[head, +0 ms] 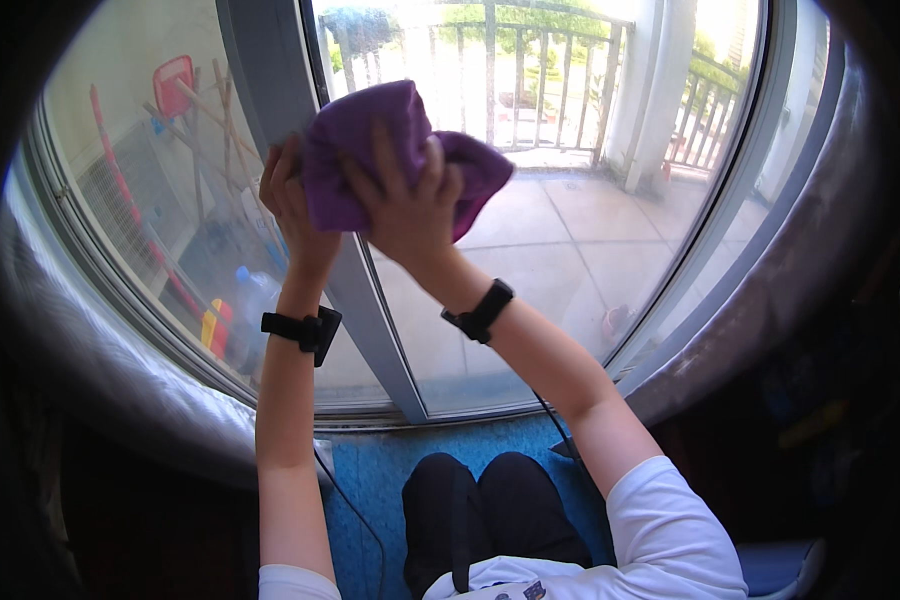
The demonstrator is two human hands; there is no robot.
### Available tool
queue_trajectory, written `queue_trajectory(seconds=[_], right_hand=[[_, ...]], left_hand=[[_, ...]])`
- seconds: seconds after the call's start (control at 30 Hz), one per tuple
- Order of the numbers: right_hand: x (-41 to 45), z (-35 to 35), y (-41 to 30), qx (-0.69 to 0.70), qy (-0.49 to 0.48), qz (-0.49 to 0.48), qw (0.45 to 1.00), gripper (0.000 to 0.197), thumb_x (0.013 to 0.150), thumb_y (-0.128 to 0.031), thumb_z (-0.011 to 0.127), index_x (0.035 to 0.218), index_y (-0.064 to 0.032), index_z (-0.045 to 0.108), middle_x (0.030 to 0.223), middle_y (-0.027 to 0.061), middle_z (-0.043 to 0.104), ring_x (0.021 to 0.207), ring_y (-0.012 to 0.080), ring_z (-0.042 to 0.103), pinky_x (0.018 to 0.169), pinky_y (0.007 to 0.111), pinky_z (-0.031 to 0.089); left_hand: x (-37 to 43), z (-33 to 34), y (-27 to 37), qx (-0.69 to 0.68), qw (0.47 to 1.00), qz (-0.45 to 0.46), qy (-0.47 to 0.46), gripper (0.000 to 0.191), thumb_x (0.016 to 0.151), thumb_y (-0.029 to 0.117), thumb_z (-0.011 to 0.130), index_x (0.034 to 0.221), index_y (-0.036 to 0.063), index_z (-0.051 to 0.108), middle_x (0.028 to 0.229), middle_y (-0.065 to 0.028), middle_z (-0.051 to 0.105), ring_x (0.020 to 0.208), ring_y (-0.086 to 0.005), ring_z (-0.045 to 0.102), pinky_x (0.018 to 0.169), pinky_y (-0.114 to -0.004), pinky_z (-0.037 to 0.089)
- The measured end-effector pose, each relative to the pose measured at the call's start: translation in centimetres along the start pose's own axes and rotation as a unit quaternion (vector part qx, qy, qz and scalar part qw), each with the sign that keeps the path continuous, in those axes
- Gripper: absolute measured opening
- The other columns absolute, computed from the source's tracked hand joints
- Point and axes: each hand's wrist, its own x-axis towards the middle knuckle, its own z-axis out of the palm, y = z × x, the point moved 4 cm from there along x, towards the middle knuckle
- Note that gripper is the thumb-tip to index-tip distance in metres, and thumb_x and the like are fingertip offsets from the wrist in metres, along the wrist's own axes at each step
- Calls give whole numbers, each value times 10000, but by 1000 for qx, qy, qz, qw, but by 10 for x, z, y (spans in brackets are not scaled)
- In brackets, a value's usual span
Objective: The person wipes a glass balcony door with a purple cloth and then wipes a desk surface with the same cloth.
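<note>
A folded purple cloth [367, 112] is against the sliding glass door near its upper middle, partly over the grey door frame [270, 82]. My right hand [409, 191] lies on the cloth with its fingers spread, pressing it from this side. At the cloth's left edge is my left hand [296, 199], raised by the frame with its fingers bent; the cloth hides part of it, and whether it grips the cloth does not show. Each wrist wears a black strap. The glass pane [510, 300] extends below and to the right of the cloth.
Beyond the glass are a tiled balcony [607, 217], a metal railing [525, 82], a red dustpan [172, 86], several poles and a plastic bottle [259, 289]. Light curtains [720, 322] flank the door. Blue flooring [367, 480] and thin black cables [356, 514] lie near my knees.
</note>
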Motion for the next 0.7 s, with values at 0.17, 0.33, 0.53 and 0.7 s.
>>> queue_trajectory(seconds=[0.17, 0.33, 0.53, 0.7], right_hand=[[-14, -5, 12, 9, -30, -23, 999, 350, 724, -402, 495, 1071, -376, 530, 1288, 26, 385, 1031, 315, 383, 785, 419, 283], [-56, -21, 96, -14, -46, -91, 995, 402, 700, -448, 513, 1094, -364, 526, 1304, 8, 360, 1093, 316, 323, 791, 455, 264], [-95, -72, 302, -65, -3, 237, 969, 780, 650, -485, 584, 1236, -46, 314, 1227, 190, 343, 1038, 360, 389, 813, 444, 319], [-130, -79, 318, -108, 31, 389, 914, 829, 666, -486, 602, 1245, -2, 259, 1174, 212, 381, 987, 379, 444, 851, 465, 345]], left_hand=[[-2, 2, 3, -9, 1000, 11, 16, 251, 808, 223, 525, 902, 45, 375, 1184, -153, 373, 1150, -354, 278, 920, -433, 274], [-4, -4, -6, 6, 1000, 24, 1, 232, 832, 213, 490, 958, 49, 384, 1150, -190, 390, 1129, -382, 295, 929, -470, 236], [-1, -1, 1, 53, 998, 30, 3, 327, 877, 272, 375, 1118, 82, 488, 1170, -135, 373, 1136, -322, 279, 943, -413, 238], [2, -1, 7, 22, 1000, 19, -1, 436, 906, 352, 232, 1087, 114, 549, 1173, -102, 385, 1140, -267, 264, 963, -371, 190]])
